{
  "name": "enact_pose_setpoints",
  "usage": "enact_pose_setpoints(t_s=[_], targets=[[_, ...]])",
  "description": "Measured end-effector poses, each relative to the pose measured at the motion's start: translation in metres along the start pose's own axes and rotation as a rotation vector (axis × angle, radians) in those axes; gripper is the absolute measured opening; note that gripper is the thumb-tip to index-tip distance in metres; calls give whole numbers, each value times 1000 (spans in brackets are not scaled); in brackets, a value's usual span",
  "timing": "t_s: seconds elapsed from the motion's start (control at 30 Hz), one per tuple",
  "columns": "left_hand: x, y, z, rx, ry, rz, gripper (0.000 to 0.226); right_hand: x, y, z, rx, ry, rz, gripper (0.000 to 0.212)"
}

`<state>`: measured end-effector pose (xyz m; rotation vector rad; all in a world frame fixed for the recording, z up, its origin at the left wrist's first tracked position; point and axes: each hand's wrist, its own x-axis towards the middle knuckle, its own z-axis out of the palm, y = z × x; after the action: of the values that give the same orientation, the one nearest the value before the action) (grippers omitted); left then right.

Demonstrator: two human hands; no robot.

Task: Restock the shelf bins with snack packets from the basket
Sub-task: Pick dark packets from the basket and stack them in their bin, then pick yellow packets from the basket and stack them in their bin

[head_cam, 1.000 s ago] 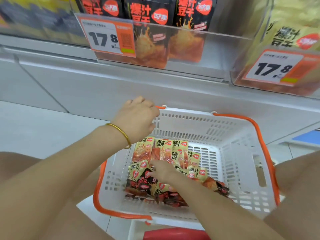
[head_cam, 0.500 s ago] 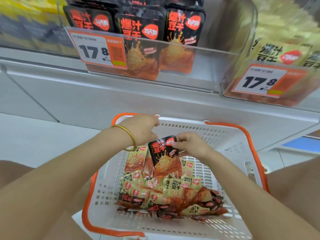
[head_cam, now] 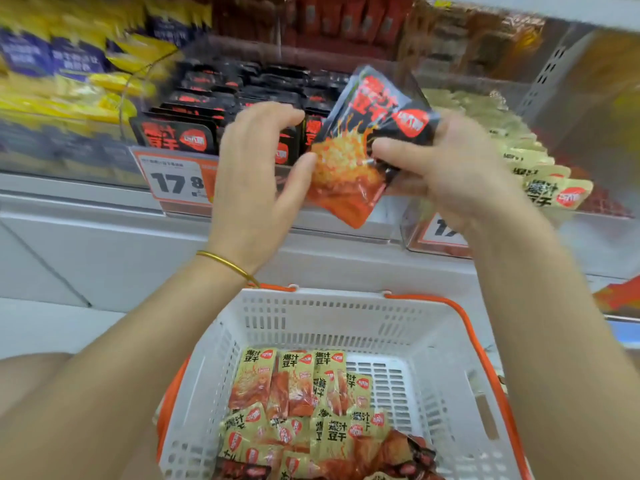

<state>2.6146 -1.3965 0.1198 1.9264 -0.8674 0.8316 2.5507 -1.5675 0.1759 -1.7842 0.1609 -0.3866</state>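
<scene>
One black packet (head_cam: pixel 363 143), tilted, pinched by the right hand (head_cam: pixel 460 174); left hand (head_cam: pixel 256 178) open alongside; matching bin (head_cam: pixel 138 151) sits just upper left.

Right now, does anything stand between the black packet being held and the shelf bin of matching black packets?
Only the left hand, open across the front row of the bin. The right hand grips the black packet beside it; the bin's top looks open.

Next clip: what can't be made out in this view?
Head view:
Left price tag: right part behind the left hand.
Right price tag: mostly behind the wrist of the right hand holding the black packet.
Top-shelf packets: blurred, print unreadable.
Basket: near end cut off at bottom.
</scene>
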Motion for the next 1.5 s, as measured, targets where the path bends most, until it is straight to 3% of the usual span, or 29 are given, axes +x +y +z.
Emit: enact_pose_setpoints(t_s=[0.07, 0.17, 0.27, 0.37, 0.6, 0.7, 0.77, 0.83, 0.97, 1.1, 1.24, 1.3, 1.37, 1.5], targets=[[2, -10, -2, 168, -27, 67, 34, 20, -17, -2, -35, 115, -88, 21], [-3, -17, 2, 295, -112, 79, 33, 44, -20, 6, -147, 108, -43, 31], [-8, -18, 4, 359, -173, 58, 31, 63, 1, 22, -568, 70, 14, 29], [-11, -21, 6, 379, -202, 61, 30, 72, 19, 33, -914, 104, -1, 41], [-16, -20, 7, 393, -194, 46, 31, 69, 11, 41, -986, 86, 160, 66], [-22, -7, 6, 364, -143, 106, 27, 35, -2, 29, -1029, 223, -26, 57], [-31, 3, 10, 327, -210, 143, 24, -1, -4, 15, -986, 274, -185, 41], [-45, 9, 20, 310, -384, 165, 23, -34, 18, 1, -940, 169, -168, 26], [-80, 19, 44, 276, -784, 147, 22, -72, 131, -17, -984, -378, 332, 6], [-105, 22, 55, 280, -1007, 89, 24, -108, 264, -14, -1038, -652, 625, 27], [-114, 22, 62, 318, -1096, 88, 27, -144, 345, -3, -1047, -828, 684, 54], [-116, 22, 68, 321, -1124, 73, 27, -154, 361, 1, -1053, -841, 691, 44], [-118, 23, 74, 311, -1164, 62, 27, -151, 363, 0, -1076, -810, 669, 20], [-113, 30, 91, 305, -1267, 57, 30, -115, 328, -19, -1057, -804, 535, 17]])
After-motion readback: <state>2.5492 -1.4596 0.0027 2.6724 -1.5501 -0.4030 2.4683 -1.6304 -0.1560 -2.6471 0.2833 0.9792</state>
